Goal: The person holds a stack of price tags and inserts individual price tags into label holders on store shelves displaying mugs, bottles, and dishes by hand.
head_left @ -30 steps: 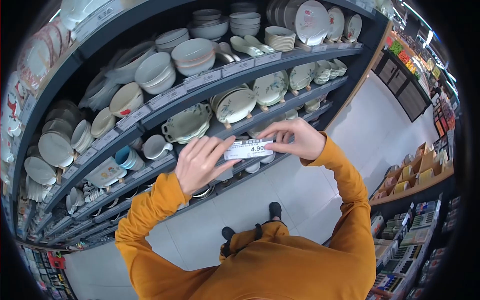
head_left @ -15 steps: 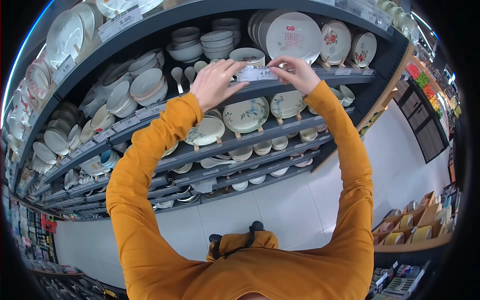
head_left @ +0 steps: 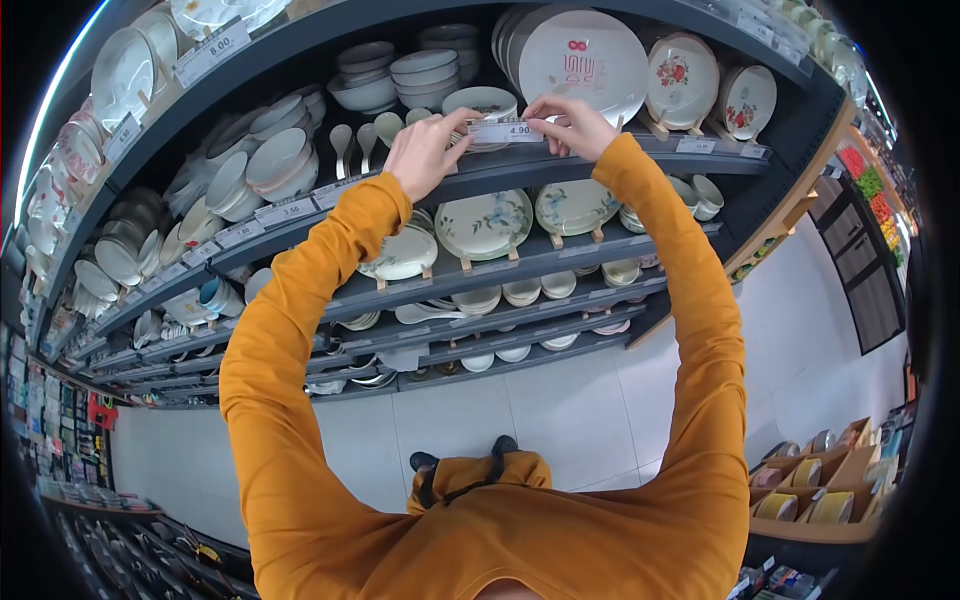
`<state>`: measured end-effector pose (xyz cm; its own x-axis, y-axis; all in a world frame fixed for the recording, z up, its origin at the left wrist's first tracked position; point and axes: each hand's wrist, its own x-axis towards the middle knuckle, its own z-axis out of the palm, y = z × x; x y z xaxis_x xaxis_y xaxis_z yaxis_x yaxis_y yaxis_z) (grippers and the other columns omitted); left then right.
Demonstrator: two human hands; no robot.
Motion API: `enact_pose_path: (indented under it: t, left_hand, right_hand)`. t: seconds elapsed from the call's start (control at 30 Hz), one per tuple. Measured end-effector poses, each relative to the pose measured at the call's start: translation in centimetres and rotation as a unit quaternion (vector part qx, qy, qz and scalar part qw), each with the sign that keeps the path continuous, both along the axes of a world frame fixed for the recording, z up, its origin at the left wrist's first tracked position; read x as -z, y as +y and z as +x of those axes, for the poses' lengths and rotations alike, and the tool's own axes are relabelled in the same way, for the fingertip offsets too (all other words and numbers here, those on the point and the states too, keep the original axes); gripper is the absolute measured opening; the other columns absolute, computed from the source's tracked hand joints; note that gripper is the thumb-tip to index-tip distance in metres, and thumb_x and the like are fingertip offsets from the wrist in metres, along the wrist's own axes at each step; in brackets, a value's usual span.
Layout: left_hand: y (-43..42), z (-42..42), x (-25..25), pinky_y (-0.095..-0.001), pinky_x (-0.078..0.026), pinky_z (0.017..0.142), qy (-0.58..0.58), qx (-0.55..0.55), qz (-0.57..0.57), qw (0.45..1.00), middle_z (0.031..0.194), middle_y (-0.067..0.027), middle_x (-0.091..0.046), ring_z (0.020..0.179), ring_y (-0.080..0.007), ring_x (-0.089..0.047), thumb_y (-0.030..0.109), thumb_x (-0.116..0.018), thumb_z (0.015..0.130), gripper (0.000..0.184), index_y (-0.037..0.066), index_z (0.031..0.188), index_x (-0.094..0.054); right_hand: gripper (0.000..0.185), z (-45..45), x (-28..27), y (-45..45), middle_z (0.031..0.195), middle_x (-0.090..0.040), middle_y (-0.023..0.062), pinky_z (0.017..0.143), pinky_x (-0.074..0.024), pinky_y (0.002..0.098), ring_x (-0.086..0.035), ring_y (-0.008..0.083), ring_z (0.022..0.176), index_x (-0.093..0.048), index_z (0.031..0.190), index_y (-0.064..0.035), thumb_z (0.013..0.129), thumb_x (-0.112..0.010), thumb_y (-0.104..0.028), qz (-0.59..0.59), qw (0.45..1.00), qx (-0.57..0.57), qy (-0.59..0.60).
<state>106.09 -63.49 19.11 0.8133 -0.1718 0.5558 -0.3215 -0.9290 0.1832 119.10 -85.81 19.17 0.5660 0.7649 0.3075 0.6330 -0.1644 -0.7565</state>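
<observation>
Currently left hand [head_left: 428, 156] and right hand [head_left: 574, 130] pinch price tag [head_left: 502, 132], upper centre, near shelf edge [head_left: 520, 163]; unreleased, we can't tell if attached.

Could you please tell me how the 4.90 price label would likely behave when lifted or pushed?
The price label looks thin and small, so it is probably light. It shows no obvious sag between the left hand and right hand, suggesting some stiffness, though such thinness may let it bend if pushed.

2 red-flowered plates [head_left: 682, 82] beside large white plate [head_left: 583, 68] — stacked bowls [head_left: 425, 72] farther left — tiled floor [head_left: 565, 415] below
</observation>
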Motion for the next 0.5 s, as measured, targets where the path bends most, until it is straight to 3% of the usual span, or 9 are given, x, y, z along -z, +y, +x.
enact_pose_path:
  t: [0.1, 0.37, 0.5]
  left_hand:
    - [0.2, 0.4, 0.2, -0.0333, -0.049, 0.061, 0.020, 0.003, -0.051, 0.998, 0.085, -0.0079, -0.069, 0.065, -0.0216, -0.060, 0.019, -0.061, 0.088, 0.034, 0.018, 0.122, -0.056]
    - [0.2, 0.7, -0.2, -0.0349, -0.051, 0.063, 0.005, 0.005, -0.030, 1.000, 0.087, -0.0075, -0.070, 0.068, -0.0239, -0.064, 0.020, -0.059, 0.088, 0.036, 0.017, 0.124, -0.052]
    - [0.2, 0.1, 0.2, -0.0349, -0.051, 0.063, 0.055, 0.005, -0.032, 0.998, 0.087, -0.0073, -0.070, 0.068, -0.0242, -0.066, 0.019, -0.058, 0.088, 0.038, 0.018, 0.125, -0.051]
  right_hand:
    - [0.018, 0.5, 0.0, 0.0, 0.099, -0.062, 0.0079, 0.050, -0.0468, 0.0206, -0.057, 0.0084, 0.060, -0.058, 0.108, -0.0037, 0.095, -0.055, -0.017, -0.004, 1.000, -0.005, -0.003]
    - [0.018, 1.3, -1.0, 0.1, 0.100, -0.063, 0.0079, 0.045, -0.0469, 0.0237, -0.057, 0.0099, 0.057, -0.059, 0.108, -0.0060, 0.093, -0.056, -0.014, 0.001, 1.000, -0.017, -0.004]
    - [0.018, 1.2, -0.8, 0.2, 0.090, -0.062, 0.0072, 0.048, -0.0475, 0.0223, -0.057, 0.0097, 0.057, -0.058, 0.108, -0.0035, 0.095, -0.054, -0.015, -0.047, 0.998, -0.036, -0.033]
